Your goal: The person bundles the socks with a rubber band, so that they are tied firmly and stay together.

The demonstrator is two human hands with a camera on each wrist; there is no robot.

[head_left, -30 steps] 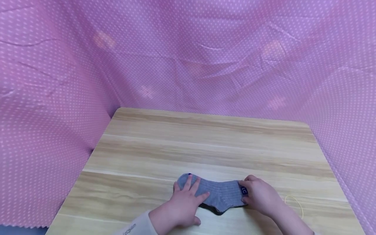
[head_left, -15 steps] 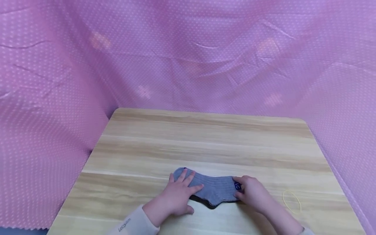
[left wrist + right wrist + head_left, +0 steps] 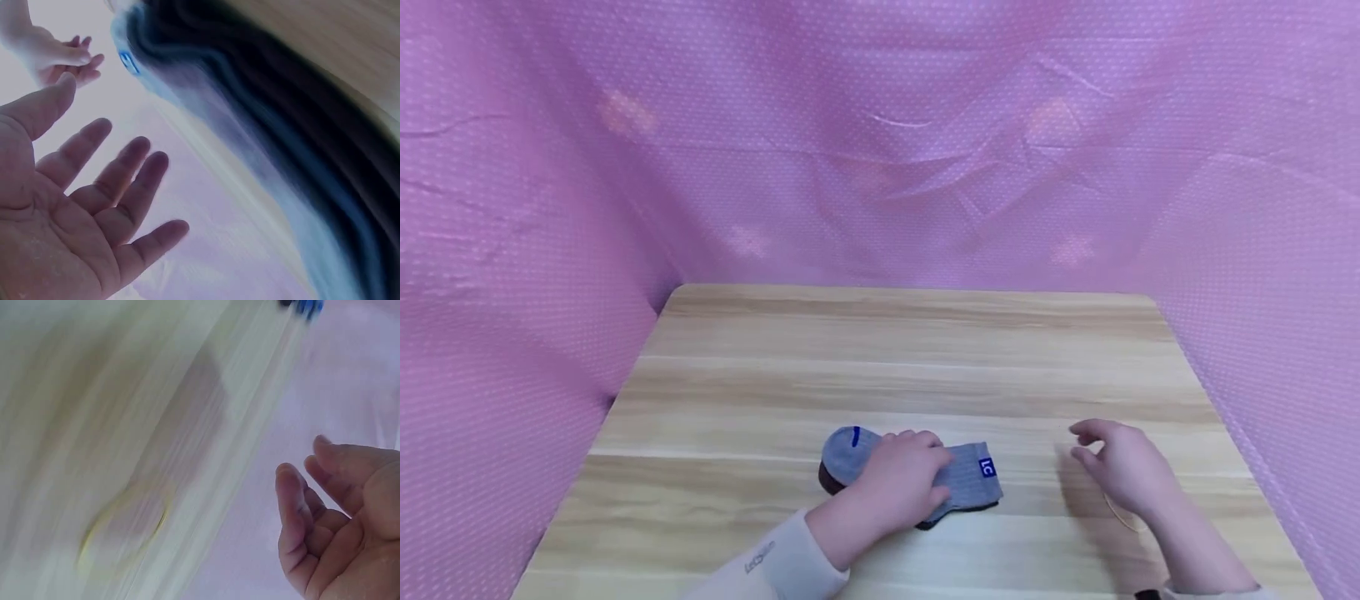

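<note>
A stack of socks point(image 3: 970, 487) lies flat near the front of the table, a grey ribbed sock with a blue "LC" label on top and darker layers beneath. My left hand point(image 3: 902, 479) is over the middle of the stack and hides part of it. In the left wrist view its fingers are spread beside the layered socks point(image 3: 219, 94), gripping nothing. To the right, my right hand point(image 3: 1127, 467) hovers above the table with loosely bent fingers and holds nothing. A thin yellow rubber band point(image 3: 1120, 518) lies below it, partly hidden by the wrist; the right wrist view shows its loop.
The wood-grain table point(image 3: 880, 358) has rounded far corners. Pink dotted cloth point(image 3: 880, 192) hangs behind it and along both sides.
My right hand has let go of the sock's cuff and moved right, over the rubber band. My left hand has shifted right from the toe to the middle of the socks.
</note>
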